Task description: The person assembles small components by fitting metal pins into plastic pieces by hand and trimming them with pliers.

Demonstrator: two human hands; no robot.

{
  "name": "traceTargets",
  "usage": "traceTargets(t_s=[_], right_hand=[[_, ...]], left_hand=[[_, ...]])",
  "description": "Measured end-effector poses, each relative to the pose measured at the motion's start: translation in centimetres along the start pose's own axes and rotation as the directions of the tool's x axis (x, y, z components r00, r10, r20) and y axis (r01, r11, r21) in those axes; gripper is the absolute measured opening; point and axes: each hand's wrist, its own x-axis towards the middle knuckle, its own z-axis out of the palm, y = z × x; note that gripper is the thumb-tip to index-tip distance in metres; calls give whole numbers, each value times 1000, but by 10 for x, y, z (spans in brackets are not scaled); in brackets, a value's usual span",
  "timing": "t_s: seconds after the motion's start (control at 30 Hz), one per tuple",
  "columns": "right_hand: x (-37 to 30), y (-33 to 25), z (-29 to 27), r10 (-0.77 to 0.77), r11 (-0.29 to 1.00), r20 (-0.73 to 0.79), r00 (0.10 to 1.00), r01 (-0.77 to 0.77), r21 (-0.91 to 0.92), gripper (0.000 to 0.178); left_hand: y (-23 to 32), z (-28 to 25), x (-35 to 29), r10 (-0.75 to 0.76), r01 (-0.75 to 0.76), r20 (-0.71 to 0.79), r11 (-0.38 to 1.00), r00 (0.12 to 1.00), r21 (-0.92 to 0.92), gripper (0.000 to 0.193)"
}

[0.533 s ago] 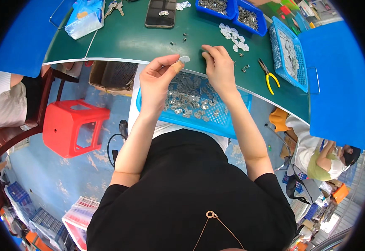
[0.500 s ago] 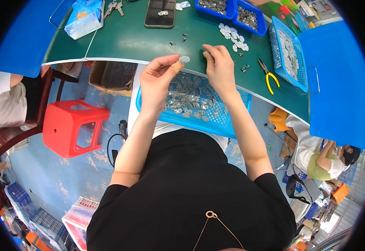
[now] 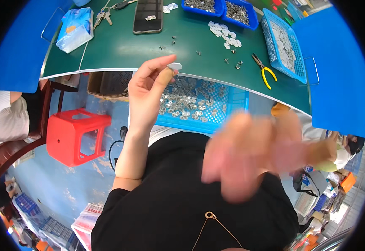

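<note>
Between the thumb and forefinger of my left hand [image 3: 149,83] is a small flat whitish piece [image 3: 175,66], pinched just over the table's near edge. My right hand [image 3: 253,154] is raised close to the camera in front of my chest, badly smeared by motion, so its fingers cannot be read. Below the left hand, a light blue plastic basket [image 3: 237,98] at my lap holds many small shiny pieces. Similar white pieces [image 3: 225,34] lie loose in a cluster on the green table [image 3: 119,52]. A few tiny metal parts [image 3: 238,65] are scattered nearer to me.
Yellow-handled pliers [image 3: 264,71] lie at the right, beside a blue basket [image 3: 270,46] of white pieces. Two dark blue bins [image 3: 253,24] of metal parts stand at the back. A phone [image 3: 148,21], keys [image 3: 103,17] and a tissue pack [image 3: 75,30] are farther left. A red stool [image 3: 71,138] stands on the floor.
My right hand has swept back from above the table toward the camera and is now blurred. The left hand keeps its pinch on the whitish piece. The view has shifted slightly.
</note>
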Motion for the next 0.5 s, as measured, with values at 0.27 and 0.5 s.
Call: traceTargets(t_s=[0.27, 0.5], right_hand=[[-10, 5, -19, -36, 999, -104, 994, 38, 14, 36], [12, 18, -37, -23, 998, -141, 990, 31, 54, 38]], left_hand=[[77, 38, 21, 172, 45, 583, 940, 794, -338, 24], [62, 12, 101, 153, 92, 558, 918, 816, -387, 20]])
